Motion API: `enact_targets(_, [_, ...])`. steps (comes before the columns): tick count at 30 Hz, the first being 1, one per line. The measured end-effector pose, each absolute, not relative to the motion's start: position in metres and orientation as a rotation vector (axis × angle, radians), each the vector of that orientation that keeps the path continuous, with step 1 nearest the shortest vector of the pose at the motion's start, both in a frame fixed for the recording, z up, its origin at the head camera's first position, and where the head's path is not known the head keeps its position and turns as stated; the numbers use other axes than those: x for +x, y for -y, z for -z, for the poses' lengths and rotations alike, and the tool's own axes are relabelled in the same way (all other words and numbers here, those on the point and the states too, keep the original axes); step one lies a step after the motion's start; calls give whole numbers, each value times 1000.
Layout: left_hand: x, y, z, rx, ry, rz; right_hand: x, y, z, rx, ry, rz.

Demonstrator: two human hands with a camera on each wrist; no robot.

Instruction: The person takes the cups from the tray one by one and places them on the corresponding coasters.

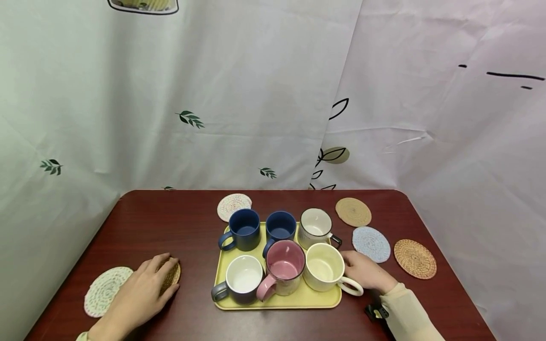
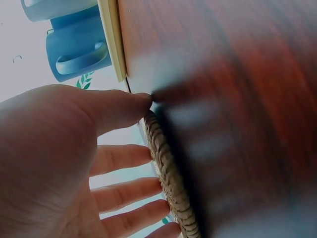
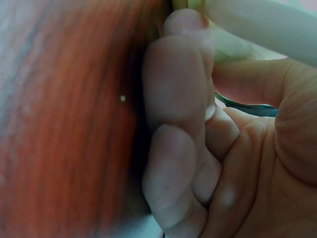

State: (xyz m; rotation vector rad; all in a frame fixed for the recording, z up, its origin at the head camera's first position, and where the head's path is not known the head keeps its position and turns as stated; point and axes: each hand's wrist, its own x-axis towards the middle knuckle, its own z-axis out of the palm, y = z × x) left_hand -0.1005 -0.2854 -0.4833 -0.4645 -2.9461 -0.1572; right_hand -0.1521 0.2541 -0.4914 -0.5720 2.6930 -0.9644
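Observation:
My left hand (image 1: 138,293) lies palm down over a woven brown coaster (image 1: 172,274); its extended fingers touch the coaster's rim in the left wrist view. Against the right edge of a yellow tray (image 1: 309,302), my right hand (image 1: 370,272) has its fingers curled at the rim, beside a cream mug (image 1: 323,266). That mug partly hides the fingertips. The tray also bears a pink mug (image 1: 285,263), a grey-and-white mug (image 1: 244,274), two navy mugs (image 1: 245,228) and a white mug (image 1: 315,222) with a black handle.
Beside my left hand lies a pale green coaster (image 1: 102,291). A white speckled coaster (image 1: 233,206) sits behind the tray. On the right are a tan coaster (image 1: 353,211), a light blue coaster (image 1: 371,244) and an orange-brown woven coaster (image 1: 415,258). A cloth hangs behind the table.

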Motion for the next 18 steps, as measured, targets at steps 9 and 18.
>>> enact_targets(9, [-98, 290, 483, -469, 2945, 169, -152, -254, 491, -575, -2697, 962])
enact_targets(18, [-96, 301, 480, -459, 2972, 202, -152, -254, 491, -574, -2687, 970])
